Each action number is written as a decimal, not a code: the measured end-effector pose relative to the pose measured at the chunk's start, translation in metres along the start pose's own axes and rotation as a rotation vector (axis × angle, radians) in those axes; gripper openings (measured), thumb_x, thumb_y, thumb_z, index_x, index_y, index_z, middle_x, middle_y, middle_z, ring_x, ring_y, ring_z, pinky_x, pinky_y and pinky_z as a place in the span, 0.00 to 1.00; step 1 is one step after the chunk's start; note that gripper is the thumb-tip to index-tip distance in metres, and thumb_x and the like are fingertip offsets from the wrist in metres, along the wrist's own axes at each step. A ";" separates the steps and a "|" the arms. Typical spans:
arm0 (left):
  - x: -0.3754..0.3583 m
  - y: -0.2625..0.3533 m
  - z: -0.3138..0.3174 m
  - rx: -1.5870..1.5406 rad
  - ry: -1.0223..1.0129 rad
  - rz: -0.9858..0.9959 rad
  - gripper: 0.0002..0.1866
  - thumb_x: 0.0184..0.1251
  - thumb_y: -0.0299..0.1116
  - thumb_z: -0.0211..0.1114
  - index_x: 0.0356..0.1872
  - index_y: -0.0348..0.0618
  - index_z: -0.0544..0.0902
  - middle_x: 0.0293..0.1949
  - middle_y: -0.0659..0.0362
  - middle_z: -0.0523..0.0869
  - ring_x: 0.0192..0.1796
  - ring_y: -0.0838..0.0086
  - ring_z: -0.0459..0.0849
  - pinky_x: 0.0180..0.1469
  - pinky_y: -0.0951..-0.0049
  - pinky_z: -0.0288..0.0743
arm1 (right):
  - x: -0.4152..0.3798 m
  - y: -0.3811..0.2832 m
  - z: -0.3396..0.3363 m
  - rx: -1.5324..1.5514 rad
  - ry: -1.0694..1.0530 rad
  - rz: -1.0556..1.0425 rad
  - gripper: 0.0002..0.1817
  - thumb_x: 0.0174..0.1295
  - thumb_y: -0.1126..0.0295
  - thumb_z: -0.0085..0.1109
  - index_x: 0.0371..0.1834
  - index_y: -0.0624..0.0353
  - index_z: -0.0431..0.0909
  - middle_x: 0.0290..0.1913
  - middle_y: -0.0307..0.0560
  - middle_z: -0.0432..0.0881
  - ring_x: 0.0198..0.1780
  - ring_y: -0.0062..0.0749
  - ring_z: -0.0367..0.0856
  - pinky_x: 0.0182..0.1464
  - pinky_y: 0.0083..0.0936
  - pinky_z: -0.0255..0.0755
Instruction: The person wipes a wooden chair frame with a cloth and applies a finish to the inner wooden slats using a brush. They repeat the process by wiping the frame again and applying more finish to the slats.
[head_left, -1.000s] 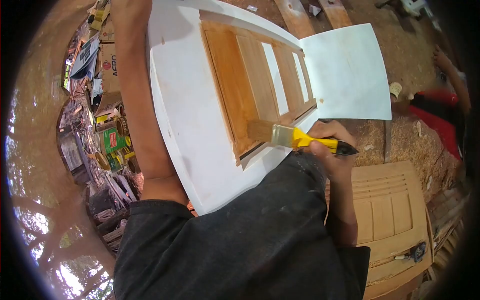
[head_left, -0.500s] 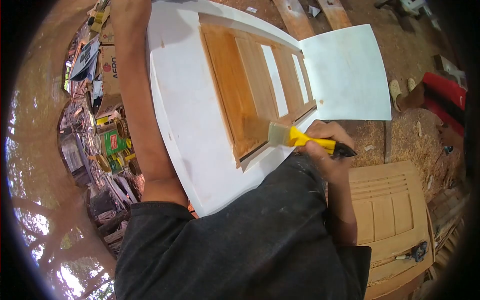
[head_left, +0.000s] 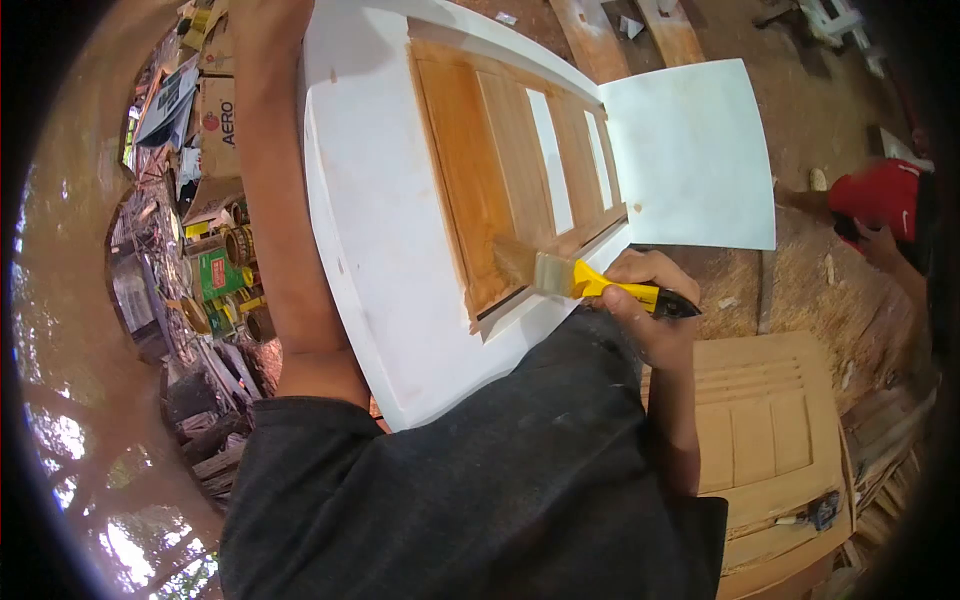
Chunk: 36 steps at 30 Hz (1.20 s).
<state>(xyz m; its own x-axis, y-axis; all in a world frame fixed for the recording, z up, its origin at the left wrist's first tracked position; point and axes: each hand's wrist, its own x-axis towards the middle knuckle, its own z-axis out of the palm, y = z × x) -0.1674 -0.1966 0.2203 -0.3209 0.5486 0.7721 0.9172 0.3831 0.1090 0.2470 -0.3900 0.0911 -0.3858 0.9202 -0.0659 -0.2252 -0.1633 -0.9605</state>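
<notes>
My right hand (head_left: pixel 652 295) is closed round the yellow and black handle of a wide paintbrush (head_left: pixel 590 281). The pale bristles lie at the near right edge of a wooden panel (head_left: pixel 465 170), over or against it; exact contact is blurred. This panel is set in a white-surfaced door (head_left: pixel 360 200). Its left strip is a darker, wet-looking brown, while the strips further right are paler, with two narrow white ones between them. My left arm (head_left: pixel 275 190) stretches along the door's left edge, and its hand is beyond the top of the view.
A white sheet (head_left: pixel 695 150) adjoins the door's far right side. Another wooden door (head_left: pixel 765 420) lies at lower right with a dark object (head_left: pixel 824 511) on it. Tins (head_left: pixel 240 245) and a carton (head_left: pixel 215 125) stand at left. A person in red (head_left: pixel 885 205) is at right.
The brush and my right hand have shifted slightly left in view. The person at right has changed posture, with a hand now showing. The camera view has also moved a little.
</notes>
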 end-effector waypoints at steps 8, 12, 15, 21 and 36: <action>-0.007 0.032 -0.027 -0.519 -0.256 -0.043 0.21 0.70 0.44 0.57 0.51 0.35 0.80 0.46 0.44 0.84 0.51 0.55 0.82 0.55 0.63 0.71 | 0.010 -0.016 -0.009 0.006 -0.061 -0.099 0.09 0.56 0.81 0.67 0.39 0.68 0.79 0.35 0.51 0.84 0.34 0.29 0.83 0.39 0.23 0.76; -0.005 0.038 -0.034 -0.320 -0.266 -0.070 0.22 0.69 0.44 0.58 0.53 0.35 0.79 0.48 0.43 0.84 0.53 0.53 0.81 0.57 0.61 0.71 | 0.009 -0.014 -0.012 0.171 0.066 0.049 0.12 0.56 0.78 0.69 0.41 0.69 0.78 0.36 0.52 0.84 0.34 0.32 0.86 0.40 0.25 0.79; -0.003 0.031 -0.029 -0.183 -0.204 -0.042 0.23 0.69 0.45 0.58 0.54 0.34 0.78 0.49 0.42 0.84 0.55 0.51 0.81 0.59 0.60 0.70 | 0.011 -0.006 -0.010 0.340 0.141 0.098 0.15 0.57 0.72 0.69 0.42 0.70 0.77 0.36 0.51 0.84 0.34 0.29 0.84 0.37 0.20 0.76; -0.003 0.032 -0.029 -0.309 -0.216 -0.037 0.26 0.69 0.46 0.58 0.56 0.32 0.76 0.50 0.40 0.83 0.56 0.49 0.80 0.60 0.60 0.69 | 0.012 -0.002 -0.011 0.381 0.214 0.235 0.15 0.56 0.71 0.64 0.43 0.69 0.78 0.36 0.49 0.83 0.33 0.22 0.80 0.35 0.15 0.71; -0.003 0.035 -0.031 -0.272 -0.276 -0.121 0.26 0.69 0.46 0.58 0.49 0.27 0.80 0.47 0.34 0.83 0.54 0.47 0.81 0.56 0.59 0.71 | 0.098 0.012 -0.016 0.308 -0.313 0.154 0.16 0.53 0.67 0.74 0.39 0.64 0.80 0.34 0.47 0.85 0.32 0.28 0.85 0.37 0.22 0.80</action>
<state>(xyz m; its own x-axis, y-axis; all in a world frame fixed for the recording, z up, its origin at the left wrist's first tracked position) -0.1267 -0.2079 0.2415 -0.4479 0.7046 0.5504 0.8859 0.2668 0.3794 0.2207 -0.2965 0.0689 -0.6766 0.7329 -0.0711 -0.3813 -0.4313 -0.8177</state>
